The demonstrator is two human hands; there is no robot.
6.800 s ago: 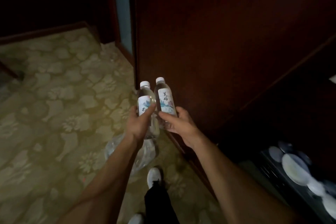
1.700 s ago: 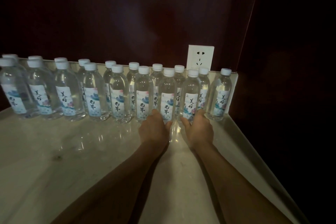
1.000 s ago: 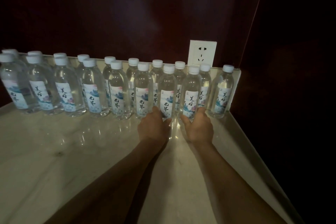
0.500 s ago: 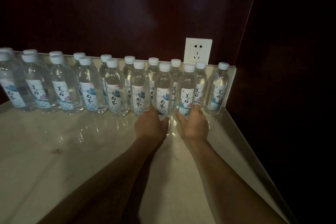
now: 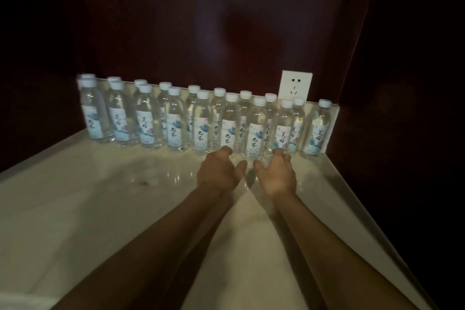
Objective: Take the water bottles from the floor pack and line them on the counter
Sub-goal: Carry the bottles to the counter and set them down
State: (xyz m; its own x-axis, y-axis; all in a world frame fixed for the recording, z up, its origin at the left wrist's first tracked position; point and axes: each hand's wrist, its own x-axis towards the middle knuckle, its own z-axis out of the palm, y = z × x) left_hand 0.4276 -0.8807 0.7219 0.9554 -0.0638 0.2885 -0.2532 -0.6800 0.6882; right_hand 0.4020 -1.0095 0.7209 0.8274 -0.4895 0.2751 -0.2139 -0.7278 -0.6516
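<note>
- Bottles (image 5: 202, 124): clear, white-capped, blue-and-white labels, upright in two staggered rows along the back edge of the counter (image 5: 100, 209), from near the back left end across to the back right corner.
- Last bottle (image 5: 317, 129): alone at the back right corner, a small gap from the rest, just beside the raised lip there.
- Left hand (image 5: 217, 175): hovering low over the counter just in front of the front row, fingers loosely bent, thumb out to the right, holding nothing; fingertips (image 5: 226, 151) just at the foot of a front-row bottle (image 5: 229, 124), contact impossible to tell through the blur.
- Right hand (image 5: 276, 175): beside the left, a narrow gap between the two thumbs, fingers relaxed and a little spread, holding nothing; knuckles near the foot of another front-row bottle (image 5: 283, 128).
- Between the two hands, at the front row: one more bottle (image 5: 256, 131), ungripped.
- Both forearms bare, stretched from the near edge toward the back right part.
- Counter: pale, glossy stone with bottle reflections near the back; a dark smudge (image 5: 146, 180) left of the hands.
- Socket (image 5: 295, 85): white, on the dark red wall (image 5: 201, 20) just above the back edge, near the right corner.
</note>
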